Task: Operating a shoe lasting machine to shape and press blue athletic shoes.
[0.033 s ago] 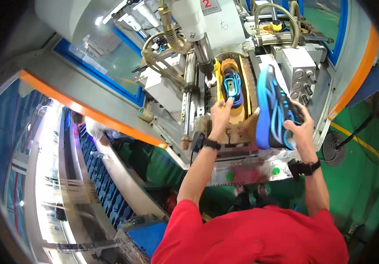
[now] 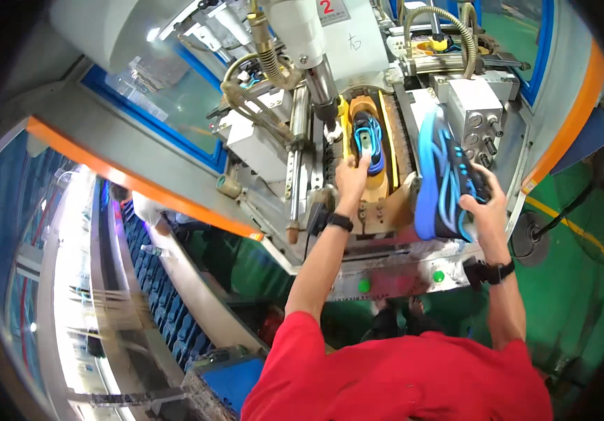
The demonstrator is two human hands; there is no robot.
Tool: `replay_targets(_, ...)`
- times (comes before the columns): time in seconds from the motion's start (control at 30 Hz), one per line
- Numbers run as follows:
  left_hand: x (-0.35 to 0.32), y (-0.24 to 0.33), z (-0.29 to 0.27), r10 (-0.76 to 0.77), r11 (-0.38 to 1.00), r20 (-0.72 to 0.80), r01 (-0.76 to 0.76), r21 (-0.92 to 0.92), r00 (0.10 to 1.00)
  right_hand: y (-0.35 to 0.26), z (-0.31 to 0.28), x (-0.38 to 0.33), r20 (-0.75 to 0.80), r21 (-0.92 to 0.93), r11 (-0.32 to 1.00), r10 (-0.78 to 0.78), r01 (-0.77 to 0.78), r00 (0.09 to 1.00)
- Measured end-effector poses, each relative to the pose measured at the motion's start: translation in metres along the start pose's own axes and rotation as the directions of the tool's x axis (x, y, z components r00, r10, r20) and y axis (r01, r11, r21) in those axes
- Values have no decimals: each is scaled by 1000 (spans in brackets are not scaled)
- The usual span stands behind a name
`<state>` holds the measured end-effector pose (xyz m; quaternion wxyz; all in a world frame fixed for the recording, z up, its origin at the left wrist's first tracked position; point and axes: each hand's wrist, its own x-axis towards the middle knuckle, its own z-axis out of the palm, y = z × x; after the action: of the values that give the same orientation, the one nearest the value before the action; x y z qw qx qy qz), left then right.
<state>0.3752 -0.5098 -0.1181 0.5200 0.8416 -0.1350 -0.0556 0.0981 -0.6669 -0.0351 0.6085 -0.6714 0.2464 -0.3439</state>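
My right hand (image 2: 485,207) grips a sports shoe (image 2: 444,179) with a blue gradient sole and a black upper with light blue lines. It is held toe up over the right front of a machine. My left hand (image 2: 351,181) reaches into the machine's yellow-brown shoe mould (image 2: 379,188). A second black and blue shoe (image 2: 376,151) lies in that mould, its laces and opening facing up. The left fingers are curled, one digit stretched along the opening. What they pinch, if anything, is too small to make out.
A metal cylinder (image 2: 323,88) points down just left of the mould. A white valve block (image 2: 476,112) stands to the right. Green buttons (image 2: 438,276) sit on the front edge. Orange-edged panels (image 2: 140,179) flank the opening. A conveyor (image 2: 161,291) runs at the left.
My left hand has moved slightly forward over the shoe in the mould. The shoe in my right hand has shifted a little to the right.
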Motion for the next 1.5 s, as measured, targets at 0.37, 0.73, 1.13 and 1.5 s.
replay_targets(0.37, 101, -51, 63, -5, 997, -134, 15, 74, 991, -2, -20, 72, -254, -289, 956, -132, 55, 958)
replay_targets(0.73, -158, -17, -167, -382, 508, 275, 449, -735, 882, 28, 196, 256, 308, -788, 604, 219, 120, 926)
replay_targets(1.13, -399, -69, -278, -554, 831, -730, 225, -508, 399, 161, 307, 215, 213, -890, 410, -11, 199, 977)
replay_targets(1.5, -513, -74, -196, -252, 807, -742, 558, 193, 621, 135, 220, -108, 770, 12, 800, -390, 600, 504)
